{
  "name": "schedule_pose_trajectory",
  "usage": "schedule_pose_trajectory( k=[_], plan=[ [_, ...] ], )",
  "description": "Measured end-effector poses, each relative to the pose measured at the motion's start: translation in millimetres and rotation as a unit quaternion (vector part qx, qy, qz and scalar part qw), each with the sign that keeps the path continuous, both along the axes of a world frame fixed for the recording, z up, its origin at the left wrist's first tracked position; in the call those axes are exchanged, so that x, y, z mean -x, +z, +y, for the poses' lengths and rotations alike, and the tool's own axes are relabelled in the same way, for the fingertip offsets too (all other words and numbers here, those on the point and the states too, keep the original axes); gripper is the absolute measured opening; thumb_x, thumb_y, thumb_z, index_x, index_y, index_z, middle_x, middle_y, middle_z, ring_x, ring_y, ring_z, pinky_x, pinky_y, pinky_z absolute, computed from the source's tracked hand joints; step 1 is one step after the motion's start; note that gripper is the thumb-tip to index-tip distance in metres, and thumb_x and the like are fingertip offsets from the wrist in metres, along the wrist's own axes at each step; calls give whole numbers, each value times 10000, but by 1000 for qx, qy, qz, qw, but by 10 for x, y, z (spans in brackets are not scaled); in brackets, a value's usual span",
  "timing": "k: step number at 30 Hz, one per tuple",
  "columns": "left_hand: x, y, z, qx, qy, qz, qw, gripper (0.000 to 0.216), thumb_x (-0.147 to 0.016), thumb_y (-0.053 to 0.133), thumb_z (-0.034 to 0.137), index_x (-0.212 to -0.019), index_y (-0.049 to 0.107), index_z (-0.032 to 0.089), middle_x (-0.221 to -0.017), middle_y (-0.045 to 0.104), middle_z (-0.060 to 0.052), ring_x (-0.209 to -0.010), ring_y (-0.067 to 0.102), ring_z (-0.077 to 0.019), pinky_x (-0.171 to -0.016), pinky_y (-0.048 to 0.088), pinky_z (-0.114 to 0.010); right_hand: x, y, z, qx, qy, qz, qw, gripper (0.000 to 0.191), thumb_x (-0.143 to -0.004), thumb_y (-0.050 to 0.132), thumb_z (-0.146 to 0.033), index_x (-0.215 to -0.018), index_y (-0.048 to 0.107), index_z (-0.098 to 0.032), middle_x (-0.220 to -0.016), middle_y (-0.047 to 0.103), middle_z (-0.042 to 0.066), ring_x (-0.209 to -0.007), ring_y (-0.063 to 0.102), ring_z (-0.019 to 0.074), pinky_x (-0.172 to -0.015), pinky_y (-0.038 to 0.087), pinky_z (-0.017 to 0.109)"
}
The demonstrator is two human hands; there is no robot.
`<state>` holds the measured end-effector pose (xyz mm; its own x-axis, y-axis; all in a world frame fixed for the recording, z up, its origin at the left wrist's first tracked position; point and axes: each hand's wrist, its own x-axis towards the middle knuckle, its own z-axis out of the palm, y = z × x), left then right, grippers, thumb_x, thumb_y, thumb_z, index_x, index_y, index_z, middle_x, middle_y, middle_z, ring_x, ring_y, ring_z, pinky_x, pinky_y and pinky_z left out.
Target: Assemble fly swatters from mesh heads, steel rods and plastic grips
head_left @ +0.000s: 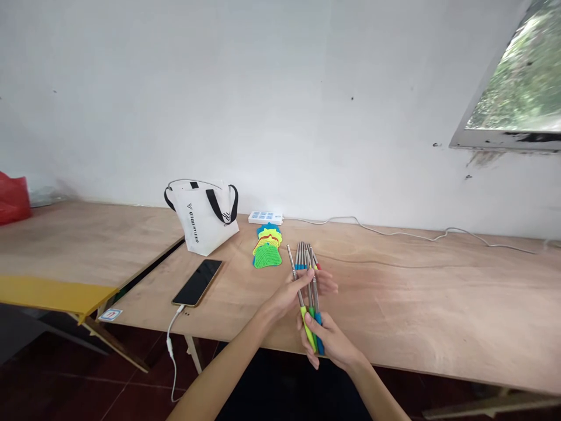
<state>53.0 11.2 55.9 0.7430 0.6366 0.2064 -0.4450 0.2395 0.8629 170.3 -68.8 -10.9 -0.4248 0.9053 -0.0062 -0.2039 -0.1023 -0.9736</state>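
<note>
Currently, the right hand [335, 342] grips rods [315, 292] by their handles [309, 334], left hand [290, 292] around the shafts [316, 301], which point toward the desk's [416, 304] back edge.

3 metal rods [311, 311] (bright-handled) in left hand [293, 291] and right hand [332, 340]

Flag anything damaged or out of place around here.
A brownish smear and dark spots mar the otherwise pale wall below the window, whose frame has blackened patches. Nothing on the table appears spilled.
</note>
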Motion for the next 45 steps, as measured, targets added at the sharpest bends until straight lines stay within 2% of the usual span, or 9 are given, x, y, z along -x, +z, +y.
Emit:
schedule_pose_trajectory(
  k=[2, 5, 10, 20, 27, 33, 40, 43, 45],
  plan=[
    [-60, 20, -68, 40, -7, 1, 999, 469, -857, 712, 598, -945, 647, 142, -774, 722, -91, -714, 732, -239, -679, 558, -327, 33, 27, -42, 8, 7, 30, 999, 551, -899, 543, -731, -956, 528, -183, -497, 566, -59, -316, 457, 93, -370, 347, 205],
    [-87, 77, -106, 85, 66, -28, 994, 439, -856, 725, 582, -851, 567, 173, -604, 580, 22, -478, 571, -120, -488, 449, -226, 48, 90, -69, 25, -53, 44, 997, 543, -886, 588, -711, -988, 530, -181, -552, 617, -33, -359, 507, 101, -383, 387, 206],
    [-99, 146, -44, 105, 192, -99, 971, 446, -818, 792, 541, -875, 540, 176, -613, 477, 71, -492, 440, -56, -516, 413, -183, 97, 189, -94, 41, -155, 11, 987, 629, -857, 614, -727, -1161, 524, -183, -601, 607, -58, -369, 506, 97, -346, 359, 196],
    [-142, 105, -63, 129, 176, -95, 971, 493, -788, 818, 558, -867, 511, 180, -592, 337, 109, -432, 276, -18, -431, 291, -146, 183, 207, -116, 16, -160, -28, 987, 689, -872, 546, -760, -1226, 514, -170, -502, 532, -99, -312, 373, 59, -326, 179, 173],
    [-113, 32, 10, 122, 268, -82, 952, 585, -767, 794, 637, -725, 415, 193, -545, 255, 122, -396, 171, -13, -366, 185, -154, 349, 149, -130, 38, -186, 8, 982, 647, -841, 588, -769, -1117, 516, -188, -471, 485, -115, -328, 282, 41, -324, 172, 168],
    [-53, -76, 167, 168, 236, -58, 955, 565, -780, 800, 608, -723, 421, 193, -517, 252, 127, -379, 160, -12, -356, 179, -154, 497, 76, -147, 87, -198, 33, 976, 586, -821, 603, -779, -947, 467, -224, -501, 522, -105, -293, 299, 32, -312, 145, 170],
    [-141, -175, 252, 194, 210, -39, 958, 528, -825, 775, 567, -722, 413, 197, -498, 248, 129, -357, 157, -19, -340, 167, -162, 511, 156, -115, 111, -213, 47, 970, 623, -780, 623, -807, -953, 452, -233, -521, 534, -110, -275, 320, 35, -290, 140, 163],
    [-143, -147, 354, 215, 190, -42, 957, 490, -855, 772, 490, -730, 397, 200, -517, 252, 129, -355, 175, -18, -346, 173, -160, 528, 139, -192, 122, -213, 51, 968, 625, -785, 617, -807, -987, 473, -233, -503, 518, -114, -284, 320, 37, -298, 141, 159],
    [-27, -49, 536, 242, 218, -54, 944, 485, -904, 734, 419, -704, 346, 207, -513, 231, 130, -343, 174, -15, -345, 155, -160, 573, 13, -360, 135, -209, 45, 968, 639, -780, 616, -815, -1015, 489, -235, -479, 495, -117, -284, 295, 43, -298, 134, 169]
  ],
)
